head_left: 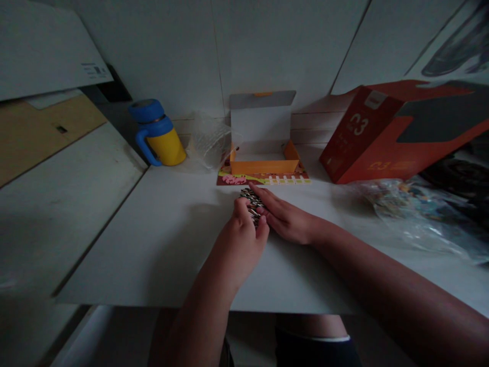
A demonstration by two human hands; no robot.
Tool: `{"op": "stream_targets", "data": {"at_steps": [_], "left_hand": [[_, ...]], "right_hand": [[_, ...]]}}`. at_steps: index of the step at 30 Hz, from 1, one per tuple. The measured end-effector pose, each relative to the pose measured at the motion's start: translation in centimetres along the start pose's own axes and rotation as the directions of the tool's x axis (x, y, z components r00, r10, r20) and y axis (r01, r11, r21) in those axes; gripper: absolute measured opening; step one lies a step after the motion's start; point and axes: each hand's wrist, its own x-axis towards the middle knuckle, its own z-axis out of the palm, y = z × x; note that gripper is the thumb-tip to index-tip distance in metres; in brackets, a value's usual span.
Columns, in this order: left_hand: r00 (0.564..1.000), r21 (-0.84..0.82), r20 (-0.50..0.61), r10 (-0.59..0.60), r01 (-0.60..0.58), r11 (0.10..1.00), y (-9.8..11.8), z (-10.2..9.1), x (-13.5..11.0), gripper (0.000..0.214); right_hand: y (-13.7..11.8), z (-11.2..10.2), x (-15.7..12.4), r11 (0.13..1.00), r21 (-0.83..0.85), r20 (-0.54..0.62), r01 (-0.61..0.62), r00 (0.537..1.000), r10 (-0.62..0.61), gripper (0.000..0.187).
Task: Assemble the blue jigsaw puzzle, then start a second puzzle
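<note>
Forearms (355, 255) foremost, left hand (245, 229) and right hand (287, 218) close around shiny pieces (251, 197), probably stiff, slippery, best squeezed from both sides.

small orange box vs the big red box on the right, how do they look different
Size: the small orange box is low and small, while the big red box is taller and bulkier.
Lid: the small orange box has its lid raised, showing a pale inside; the big red box shows no inside.
Front: the big red box carries large pale numerals; the small orange box shows none.
Shared: both stand toward the back of the white table.
</note>
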Motion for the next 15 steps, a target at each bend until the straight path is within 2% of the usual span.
{"op": "stream_targets", "data": {"at_steps": [5,7,9,12,15], "left_hand": [[0.999,-0.020,0.032,-0.004,0.005,1.000,0.0,0.0,-0.1,0.036],[0.999,-0.001,0.031,-0.019,0.019,1.000,0.0,0.0,0.0,0.033],[0.999,0.018,0.030,-0.031,0.031,0.999,0.0,0.0,0.0,0.029],[0.999,0.041,0.018,-0.026,0.025,0.999,-0.1,0.1,0.1,0.027],[0.999,0.065,-0.004,-0.032,0.032,0.997,-0.1,0.3,0.2,0.025]], "right_hand": [[0.0,-1.5,-0.3,0.994,0.103,0.061,-0.022,0.998,0.016,0.070],[0.0,-2.1,-0.6,0.993,0.115,0.113,-0.022,0.994,0.009,0.074],[-0.1,-2.2,-0.9,0.996,0.089,0.150,-0.028,0.989,0.014,0.094],[-0.4,-1.5,-1.1,0.999,0.031,0.147,-0.039,0.989,0.034,0.135],[-1.0,0.1,-0.8,0.999,-0.006,0.073,-0.032,0.997,0.032,0.154]]}}
